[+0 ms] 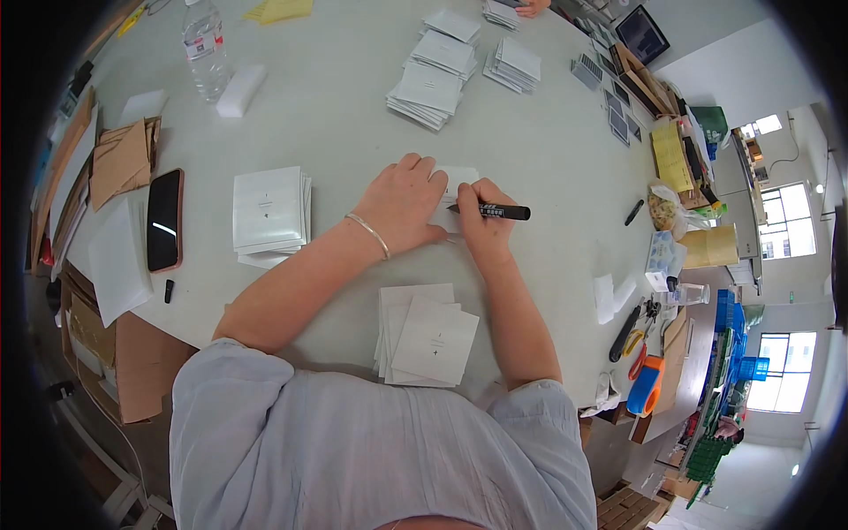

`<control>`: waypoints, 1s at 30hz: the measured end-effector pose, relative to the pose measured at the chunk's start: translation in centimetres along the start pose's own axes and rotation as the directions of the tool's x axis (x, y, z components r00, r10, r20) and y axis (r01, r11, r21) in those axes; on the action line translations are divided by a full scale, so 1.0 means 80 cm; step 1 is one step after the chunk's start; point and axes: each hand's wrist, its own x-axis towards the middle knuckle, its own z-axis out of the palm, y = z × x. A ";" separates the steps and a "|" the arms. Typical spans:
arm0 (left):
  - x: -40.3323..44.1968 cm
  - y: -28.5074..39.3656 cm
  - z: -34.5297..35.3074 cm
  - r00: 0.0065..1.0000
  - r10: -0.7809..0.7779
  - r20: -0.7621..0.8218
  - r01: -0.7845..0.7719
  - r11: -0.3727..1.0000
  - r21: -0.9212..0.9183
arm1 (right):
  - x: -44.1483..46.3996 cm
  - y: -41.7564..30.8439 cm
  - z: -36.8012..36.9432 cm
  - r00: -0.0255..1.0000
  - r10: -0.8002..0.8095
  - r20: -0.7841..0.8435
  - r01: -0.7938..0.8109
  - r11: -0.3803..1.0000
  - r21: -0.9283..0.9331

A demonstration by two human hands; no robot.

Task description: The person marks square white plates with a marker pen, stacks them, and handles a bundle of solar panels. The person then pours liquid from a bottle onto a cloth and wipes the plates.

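A white card (459, 178) lies on the table under my two hands, partly covered by them. My left hand (403, 205) rests on its left side with bent fingers, holding it flat. My right hand (486, 219) grips a black marker (505, 212), its tip at the card. Near my body is a loose stack of white cards (435, 340) with small printed marks. Another stack of white cards (267, 210) sits to the left of my left arm. Further off stand more piles of white cards (428, 84).
A phone (165, 221), a small black cap (169, 291) and a water bottle (205, 53) are at the left. Cutter (625, 334), scissors and an orange tape dispenser (646, 386) lie at the right edge. Another person's hand (533, 8) shows at the far side.
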 end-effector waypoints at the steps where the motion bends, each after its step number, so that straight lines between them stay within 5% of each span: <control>1: 0.001 -0.001 0.000 1.000 0.001 -0.001 -0.001 1.000 0.002 | 0.001 0.000 -0.001 1.000 0.007 -0.024 -0.006 1.000 0.015; 7: -0.001 0.000 0.002 1.000 -0.006 0.021 0.006 1.000 0.003 | -0.001 0.003 -0.002 1.000 0.006 -0.006 -0.006 1.000 0.006; 9: 0.000 -0.005 0.007 0.992 0.070 -0.106 -0.065 0.997 0.050 | 0.002 0.000 -0.006 1.000 -0.005 0.016 0.005 1.000 -0.010; 12: 0.001 -0.004 0.006 0.997 0.042 -0.069 -0.041 0.999 0.027 | 0.003 -0.021 -0.014 0.934 0.342 -0.106 -0.284 0.888 0.362; 16: 0.002 -0.004 -0.002 0.986 0.105 -0.127 -0.096 0.992 0.076 | 0.009 -0.006 -0.020 0.872 0.412 -0.264 -0.220 0.812 0.540; 19: -0.011 0.018 -0.026 0.995 0.091 -0.037 -0.087 0.993 0.084 | 0.015 0.003 -0.023 0.846 0.421 -0.326 -0.139 0.765 0.629; 22: -0.034 0.044 -0.050 0.961 0.235 0.148 -0.232 0.972 -0.040 | 0.014 0.012 -0.024 0.845 0.444 -0.300 -0.141 0.725 0.675; 24: -0.046 0.058 -0.055 0.788 0.468 0.401 -0.434 0.883 -0.178 | 0.013 0.011 -0.022 0.823 0.486 -0.295 -0.170 0.706 0.688; 28: -0.046 0.064 -0.056 0.748 0.455 0.483 -0.435 0.886 -0.162 | 0.009 0.015 -0.020 0.765 0.588 -0.264 -0.310 0.695 0.649; 30: -0.033 0.059 -0.056 0.753 0.437 0.493 -0.427 0.893 -0.139 | 0.009 0.011 -0.021 0.816 0.533 -0.224 -0.305 0.725 0.618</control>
